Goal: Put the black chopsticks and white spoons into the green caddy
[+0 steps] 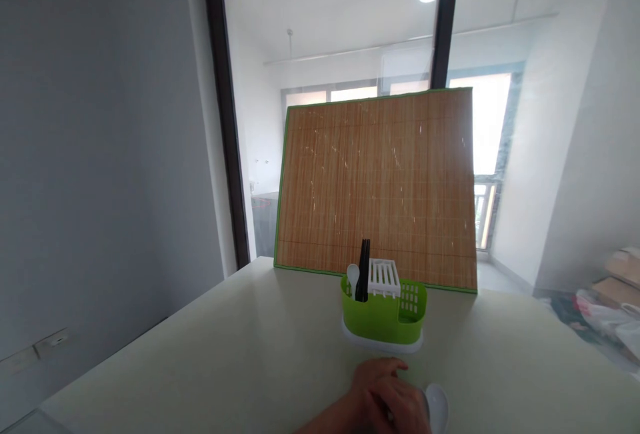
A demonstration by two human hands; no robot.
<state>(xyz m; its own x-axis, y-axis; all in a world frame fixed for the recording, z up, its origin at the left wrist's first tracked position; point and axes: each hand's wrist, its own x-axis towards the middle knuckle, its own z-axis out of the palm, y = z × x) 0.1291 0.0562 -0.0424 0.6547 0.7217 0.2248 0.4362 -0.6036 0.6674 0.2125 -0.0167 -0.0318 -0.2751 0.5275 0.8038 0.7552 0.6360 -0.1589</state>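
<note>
At the bottom of the head view my left hand [379, 370] reaches in from the lower left, just in front of the green cutlery holder. One of its fingers stretches out to the right; the others are partly covered. My right hand [403, 402] crosses in front of it, fingers curled, and the two overlap. Beside the right hand's fingers is a white spoon [439, 407], its handle out of sight; whether the hand grips it is unclear. The green cutlery holder [377, 321] has a white slotted rack [384, 277], black chopsticks [364, 271] and a small white spoon [353, 275] in it.
The holder stands on a white table [240, 347]. Behind it a bamboo mat [375, 187] with green edging stands upright near the table's far edge. A grey wall [100, 121] rises at left. Boxes and bags [607, 301] lie on the right, beyond the table.
</note>
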